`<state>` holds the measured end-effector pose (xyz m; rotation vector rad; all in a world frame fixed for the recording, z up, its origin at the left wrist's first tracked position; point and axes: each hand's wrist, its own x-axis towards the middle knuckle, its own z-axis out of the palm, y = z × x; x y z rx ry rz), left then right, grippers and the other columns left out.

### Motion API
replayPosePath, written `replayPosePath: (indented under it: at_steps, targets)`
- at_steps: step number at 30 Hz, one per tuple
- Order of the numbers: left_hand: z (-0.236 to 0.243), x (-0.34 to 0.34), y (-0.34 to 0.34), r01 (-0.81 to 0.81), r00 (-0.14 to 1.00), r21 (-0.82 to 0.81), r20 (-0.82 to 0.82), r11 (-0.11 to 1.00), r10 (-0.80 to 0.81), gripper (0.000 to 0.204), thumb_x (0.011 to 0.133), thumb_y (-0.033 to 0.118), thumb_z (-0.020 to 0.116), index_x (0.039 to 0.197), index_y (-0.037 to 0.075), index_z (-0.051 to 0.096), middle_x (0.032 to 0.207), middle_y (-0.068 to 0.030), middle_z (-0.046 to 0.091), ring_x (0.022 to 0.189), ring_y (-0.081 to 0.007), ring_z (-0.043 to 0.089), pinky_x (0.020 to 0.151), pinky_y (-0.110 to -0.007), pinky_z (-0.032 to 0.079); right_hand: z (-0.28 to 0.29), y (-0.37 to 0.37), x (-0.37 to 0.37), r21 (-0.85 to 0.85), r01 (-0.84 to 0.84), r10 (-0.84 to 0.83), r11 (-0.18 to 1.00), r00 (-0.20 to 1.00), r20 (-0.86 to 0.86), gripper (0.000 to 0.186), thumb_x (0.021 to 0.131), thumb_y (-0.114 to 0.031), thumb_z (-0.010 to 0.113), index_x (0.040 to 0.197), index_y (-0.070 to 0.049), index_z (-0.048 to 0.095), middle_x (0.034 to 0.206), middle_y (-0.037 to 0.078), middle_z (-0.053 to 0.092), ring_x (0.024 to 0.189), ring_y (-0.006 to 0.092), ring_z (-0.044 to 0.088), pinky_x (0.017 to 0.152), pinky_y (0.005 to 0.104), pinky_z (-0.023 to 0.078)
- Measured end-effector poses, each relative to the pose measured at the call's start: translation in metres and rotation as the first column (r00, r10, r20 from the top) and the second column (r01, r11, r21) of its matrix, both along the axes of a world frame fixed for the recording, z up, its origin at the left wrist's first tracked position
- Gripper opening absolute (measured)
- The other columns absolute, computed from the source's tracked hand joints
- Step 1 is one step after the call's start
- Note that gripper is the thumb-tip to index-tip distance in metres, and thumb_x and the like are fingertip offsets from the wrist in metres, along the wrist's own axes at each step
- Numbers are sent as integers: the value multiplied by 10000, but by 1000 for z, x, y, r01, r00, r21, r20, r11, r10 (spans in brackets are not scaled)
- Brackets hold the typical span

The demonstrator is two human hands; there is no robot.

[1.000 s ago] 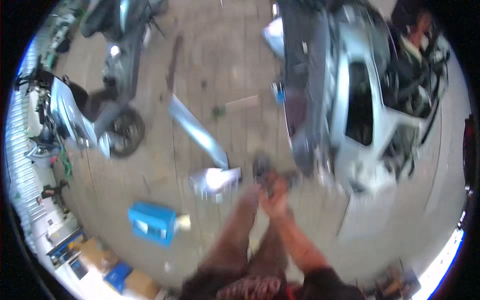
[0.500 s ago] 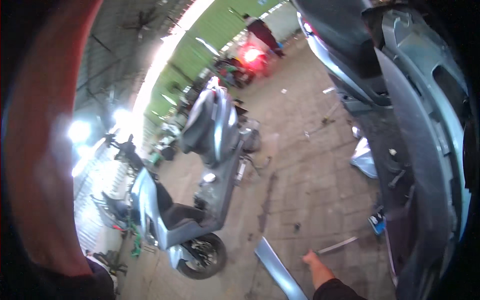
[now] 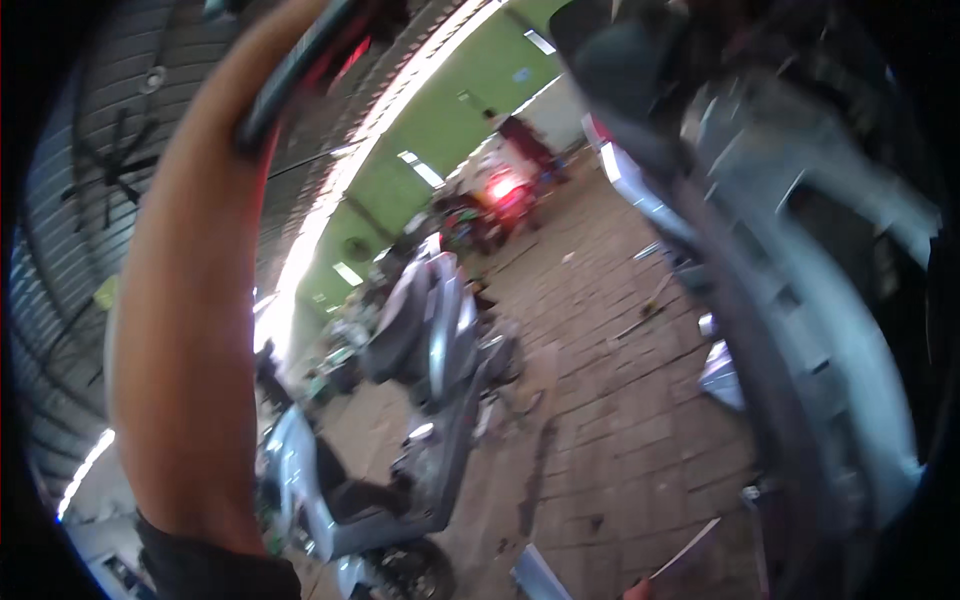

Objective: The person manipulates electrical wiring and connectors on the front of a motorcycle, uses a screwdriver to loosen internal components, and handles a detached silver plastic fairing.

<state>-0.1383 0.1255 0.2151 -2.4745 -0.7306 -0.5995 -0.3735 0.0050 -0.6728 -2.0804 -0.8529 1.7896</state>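
My left forearm (image 3: 190, 320) rises up the left side of the view, beside a dark bar (image 3: 285, 75), and my left hand is beyond the top edge. My right hand (image 3: 637, 591) barely shows at the bottom edge, its fingers cut off and blurred. A thin pale rod (image 3: 690, 545) appears just beyond it on the floor. A silver-blue panel (image 3: 540, 572) lies to its left. Close on the right stands a partly stripped grey scooter body (image 3: 800, 300), with a dark seat (image 3: 620, 70) at its upper end.
Another silver scooter (image 3: 420, 400) stands left of centre on the brick floor (image 3: 625, 410). Behind it are parked motorbikes (image 3: 460, 225). A person (image 3: 520, 140) is beside a scooter with a lit red tail light (image 3: 505, 188), near a green wall (image 3: 440, 120).
The view has swung up from my legs and the floor to the workshop and roof. My left arm has risen higher into view, and my right hand has dropped to the bottom edge.
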Motion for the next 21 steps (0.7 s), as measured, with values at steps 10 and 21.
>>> replayPosePath:
  at_steps: [10, 21]
  targets:
    - [35, 32, 9, -447, 854, -271, 155, 852, 497, 733, 799, 595, 518, 1267, 31, 492, 1058, -246, 605, 1006, -354, 586, 854, -389, 431, 500, -219, 200, 810, 197, 71, 552, 957, -282, 410, 791, -69, 577, 1192, -40, 497, 944, 143, 577, 883, 277, 557, 796, 384, 457]
    - [57, 60, 34, 229, 833, -752, 480, 618, 276, 694, 874, 505, 499, 1330, -2, 373, 1238, -179, 469, 1020, -225, 558, 828, -342, 504, 640, -201, 437, 957, -119, -427, 266, 875, 227, 616, 765, -226, 639, 1303, -18, 423, 1030, 230, 607, 864, 337, 624, 722, 392, 510]
